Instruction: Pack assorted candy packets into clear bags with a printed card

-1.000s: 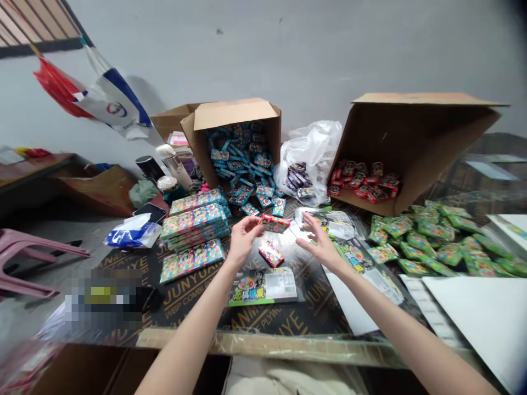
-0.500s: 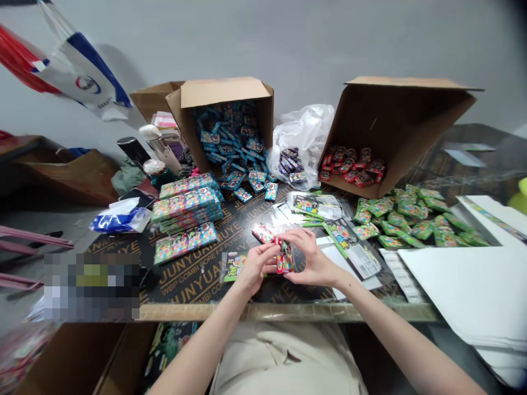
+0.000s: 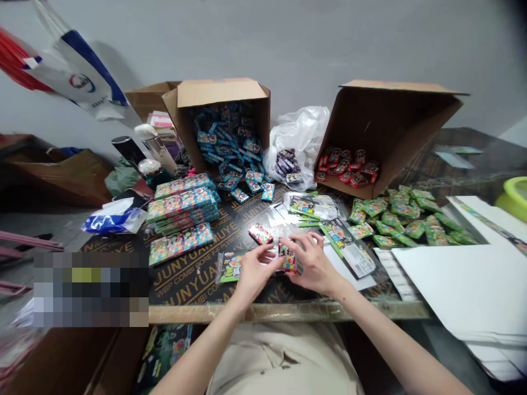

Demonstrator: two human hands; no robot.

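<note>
A small red candy box [image 3: 287, 258] stands between my two hands, low over the front of the table. The fingers of my left hand [image 3: 257, 270] hold its left side, and my right hand [image 3: 313, 264] is closed around its right side, covering part of it. Just beyond my left fingertips lies another red candy box [image 3: 261, 233]. Under my left hand is a printed green-and-black plastic pouch [image 3: 230, 267], partly covered. Right of my right hand a second printed pouch [image 3: 348, 249] lies over white sheets.
Open cartons hold blue boxes [image 3: 230, 145] and red boxes [image 3: 349, 164]. Purple boxes [image 3: 287, 163] sit in a clear bag. Green boxes [image 3: 405, 216] are heaped at right, near white cardboard [image 3: 457, 285]. Stacked multicoloured boxes [image 3: 181, 211] stand left, beside a tissue pack [image 3: 115, 215].
The view has shifted. My hands have come toward me with the red candy box, which has turned upright. My right hand, apart from it a second ago, now closes on it.
</note>
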